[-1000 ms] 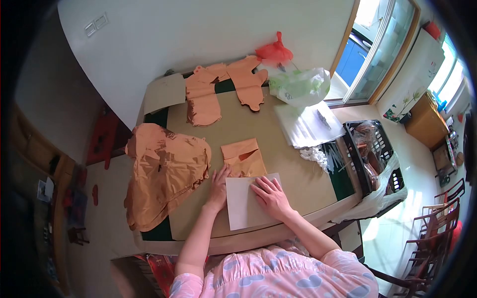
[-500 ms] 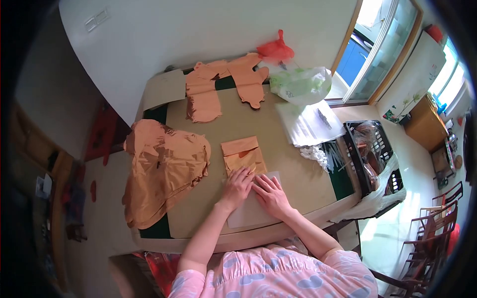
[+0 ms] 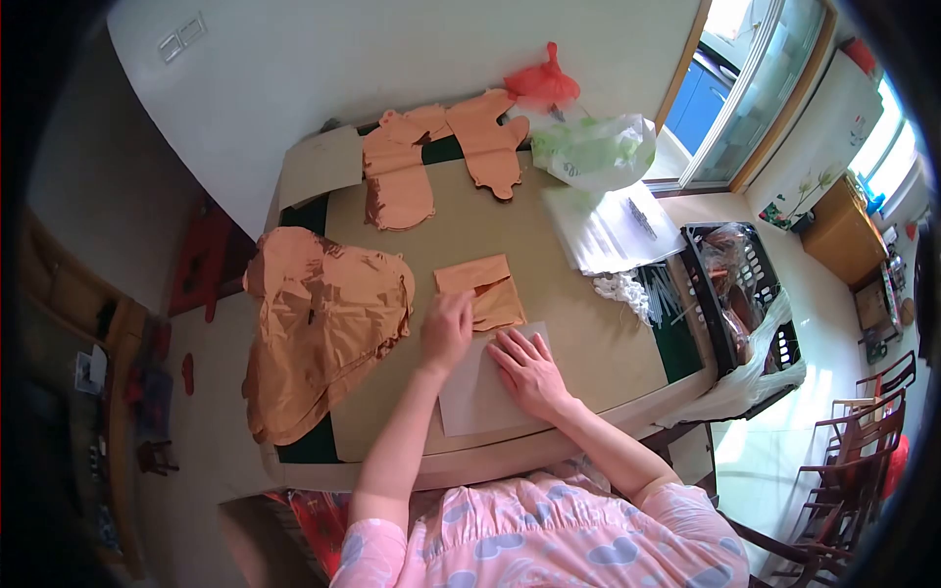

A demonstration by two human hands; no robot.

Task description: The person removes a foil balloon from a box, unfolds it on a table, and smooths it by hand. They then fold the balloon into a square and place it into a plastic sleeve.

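A folded copper-coloured foil balloon (image 3: 498, 304) lies on the brown board in front of me, its surface creased. My left hand (image 3: 449, 331) is at its left edge with the fingers curled closed; what they hold, if anything, is hidden. Flat on a white rectangular sheet (image 3: 477, 395) rests my right hand (image 3: 527, 370), fingers stretched out, fingertips close to the foil's lower edge. To the left is a larger flat foil balloon (image 3: 328, 328), wrinkled and shiny. More flat foil balloons (image 3: 400, 186) lie towards the wall.
Brown board (image 3: 578, 353) covers much of the green tabletop. At the right are clear plastic sleeves (image 3: 613, 235), white string (image 3: 622, 292), thin sticks (image 3: 665, 294) and a black crate (image 3: 730, 255). A green-white bag (image 3: 598, 152) and a red bag (image 3: 544, 83) stand at the back.
My left hand has lifted from flat pressing and moved up-left to the foil's left edge, its fingers now curled. My right hand has stayed spread on the white sheet. The view shifted slightly.
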